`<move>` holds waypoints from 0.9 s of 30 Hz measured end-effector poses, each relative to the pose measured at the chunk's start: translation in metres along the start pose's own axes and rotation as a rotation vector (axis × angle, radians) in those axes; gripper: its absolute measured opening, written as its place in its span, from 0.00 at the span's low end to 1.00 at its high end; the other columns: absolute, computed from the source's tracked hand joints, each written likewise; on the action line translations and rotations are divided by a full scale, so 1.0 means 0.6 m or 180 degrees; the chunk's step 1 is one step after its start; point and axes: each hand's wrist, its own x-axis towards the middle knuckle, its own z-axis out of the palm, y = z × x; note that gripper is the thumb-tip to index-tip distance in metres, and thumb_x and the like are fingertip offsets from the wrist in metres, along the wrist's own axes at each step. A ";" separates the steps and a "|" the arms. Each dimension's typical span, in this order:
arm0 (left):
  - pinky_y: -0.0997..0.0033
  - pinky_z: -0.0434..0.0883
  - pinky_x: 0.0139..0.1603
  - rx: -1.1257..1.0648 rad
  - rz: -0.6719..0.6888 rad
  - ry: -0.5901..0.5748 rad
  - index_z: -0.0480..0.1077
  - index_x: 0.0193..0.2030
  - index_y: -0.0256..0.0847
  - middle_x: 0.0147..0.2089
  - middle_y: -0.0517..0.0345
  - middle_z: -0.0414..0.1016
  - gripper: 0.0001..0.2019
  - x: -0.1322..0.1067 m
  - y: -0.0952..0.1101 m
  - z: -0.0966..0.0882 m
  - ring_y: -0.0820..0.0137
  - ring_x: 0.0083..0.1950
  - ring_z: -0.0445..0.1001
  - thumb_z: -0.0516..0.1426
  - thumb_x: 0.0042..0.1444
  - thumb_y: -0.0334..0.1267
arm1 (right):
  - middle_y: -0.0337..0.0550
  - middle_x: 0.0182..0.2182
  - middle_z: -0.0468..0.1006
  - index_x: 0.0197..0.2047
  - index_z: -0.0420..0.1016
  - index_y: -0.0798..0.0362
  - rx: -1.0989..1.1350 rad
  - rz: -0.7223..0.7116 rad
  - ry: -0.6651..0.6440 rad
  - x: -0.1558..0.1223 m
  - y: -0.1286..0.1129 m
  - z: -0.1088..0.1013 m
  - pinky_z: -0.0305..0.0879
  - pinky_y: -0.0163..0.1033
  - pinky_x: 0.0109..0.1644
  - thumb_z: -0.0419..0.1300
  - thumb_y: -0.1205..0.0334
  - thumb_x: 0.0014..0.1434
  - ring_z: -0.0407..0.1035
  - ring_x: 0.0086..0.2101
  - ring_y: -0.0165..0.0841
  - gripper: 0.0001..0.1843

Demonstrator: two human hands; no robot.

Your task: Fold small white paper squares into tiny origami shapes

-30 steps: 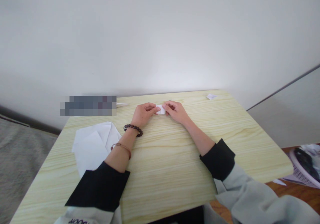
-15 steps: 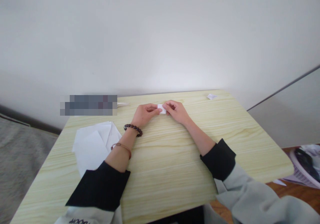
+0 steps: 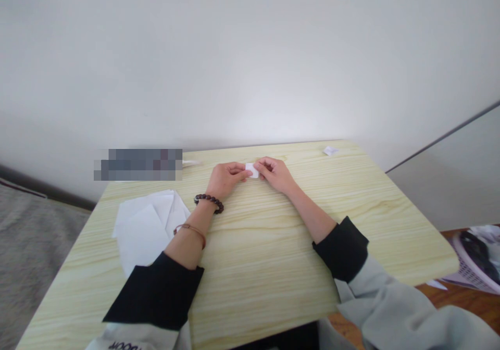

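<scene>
Several white sheets lie on the worktop at left. Beyond them, the left hand and right hand hold a small white paper piece between them, each grip narrow. Over the last half second it has barely shifted, suggesting steady, close finger work. Farthest, a white scrap lies back right.

On the pale table lie overlapping white sheets and, near the white wall, a small paper piece, while a lilac basket stands at the right.
</scene>
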 end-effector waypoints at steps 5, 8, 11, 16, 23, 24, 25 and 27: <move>0.73 0.69 0.34 0.0086 -0.0005 0.0081 0.77 0.32 0.37 0.27 0.57 0.79 0.15 -0.002 0.000 0.001 0.69 0.30 0.75 0.64 0.43 0.47 | 0.35 0.18 0.68 0.32 0.72 0.54 0.0014 -0.0007 -0.0017 0.000 0.000 -0.001 0.58 0.33 0.27 0.56 0.48 0.57 0.61 0.21 0.27 0.17; 0.73 0.68 0.35 0.0110 0.0002 0.0032 0.77 0.32 0.37 0.28 0.57 0.79 0.16 -0.002 -0.001 0.000 0.68 0.32 0.75 0.63 0.44 0.49 | 0.35 0.18 0.68 0.32 0.72 0.55 0.0075 0.0049 0.0084 0.000 -0.002 -0.002 0.58 0.34 0.27 0.56 0.47 0.57 0.62 0.21 0.27 0.18; 0.72 0.69 0.37 0.0061 0.0009 -0.0101 0.77 0.34 0.37 0.32 0.56 0.80 0.17 -0.003 -0.001 -0.001 0.67 0.34 0.76 0.62 0.45 0.49 | 0.35 0.18 0.68 0.32 0.72 0.55 0.0146 0.0114 0.0177 0.000 -0.005 -0.003 0.59 0.33 0.27 0.56 0.46 0.56 0.62 0.20 0.26 0.19; 0.70 0.69 0.41 0.0018 0.0060 -0.0164 0.77 0.35 0.36 0.37 0.54 0.80 0.18 -0.001 -0.001 -0.002 0.65 0.38 0.76 0.63 0.45 0.51 | 0.34 0.18 0.68 0.32 0.72 0.55 0.0234 0.0043 0.0156 0.001 -0.007 -0.004 0.59 0.33 0.27 0.57 0.44 0.54 0.61 0.20 0.25 0.21; 0.67 0.70 0.45 -0.0275 0.0194 -0.0127 0.76 0.36 0.36 0.39 0.53 0.80 0.17 0.003 -0.010 0.000 0.65 0.40 0.76 0.64 0.44 0.48 | 0.35 0.19 0.69 0.32 0.72 0.55 0.0294 0.0041 0.0169 0.000 -0.005 -0.005 0.58 0.32 0.26 0.58 0.46 0.54 0.61 0.20 0.25 0.19; 0.67 0.70 0.45 -0.0289 0.0200 -0.0126 0.76 0.36 0.36 0.38 0.53 0.80 0.17 0.003 -0.012 0.000 0.66 0.40 0.75 0.64 0.44 0.48 | 0.35 0.19 0.69 0.32 0.72 0.55 0.0297 0.0039 0.0171 0.000 -0.005 -0.004 0.58 0.32 0.26 0.58 0.46 0.54 0.62 0.20 0.25 0.18; 0.67 0.70 0.45 -0.0293 0.0201 -0.0125 0.76 0.36 0.36 0.38 0.53 0.80 0.17 0.004 -0.013 0.000 0.66 0.39 0.75 0.64 0.44 0.48 | 0.35 0.19 0.70 0.32 0.72 0.55 0.0294 0.0034 0.0173 0.000 -0.005 -0.004 0.58 0.32 0.26 0.58 0.46 0.55 0.62 0.20 0.25 0.18; 0.67 0.70 0.44 -0.0277 0.0191 -0.0126 0.76 0.35 0.36 0.38 0.53 0.80 0.17 0.004 -0.013 0.000 0.66 0.39 0.75 0.64 0.44 0.48 | 0.35 0.19 0.69 0.32 0.72 0.55 0.0280 0.0023 0.0176 0.000 -0.004 -0.003 0.58 0.32 0.26 0.58 0.47 0.55 0.62 0.20 0.25 0.18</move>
